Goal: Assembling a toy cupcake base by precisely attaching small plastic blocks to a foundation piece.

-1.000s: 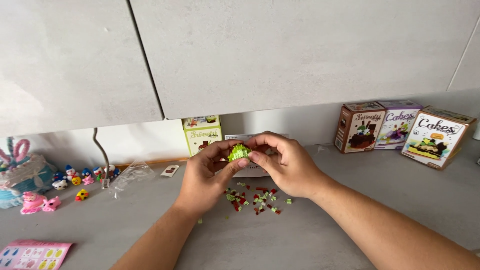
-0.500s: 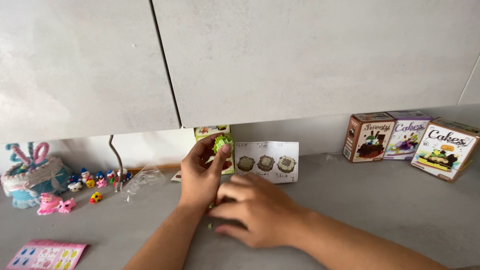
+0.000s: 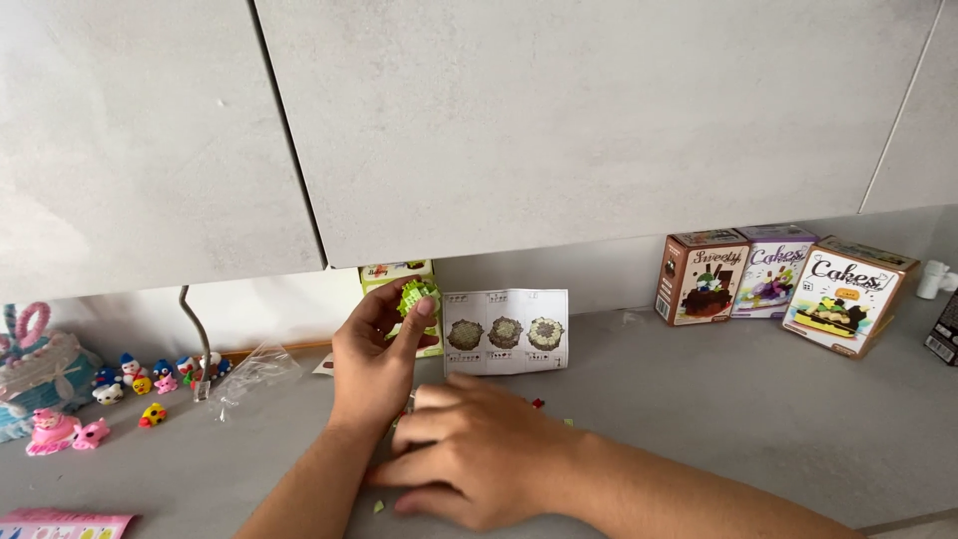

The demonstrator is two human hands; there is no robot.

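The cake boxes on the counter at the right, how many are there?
3, side by side by the wall: a brown box, a purple box in the middle, and a white and brown box nearest the right edge. None seems hidden.

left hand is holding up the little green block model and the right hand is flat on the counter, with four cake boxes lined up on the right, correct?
Not quite: the head view shows three cake boxes, not four. The left hand does hold up the green block model, and the right hand rests on the counter.

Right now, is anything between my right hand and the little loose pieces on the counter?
Nothing visible: the right hand lies flat on the counter over the loose pieces. The left hand holds the green block model raised, clear of it.
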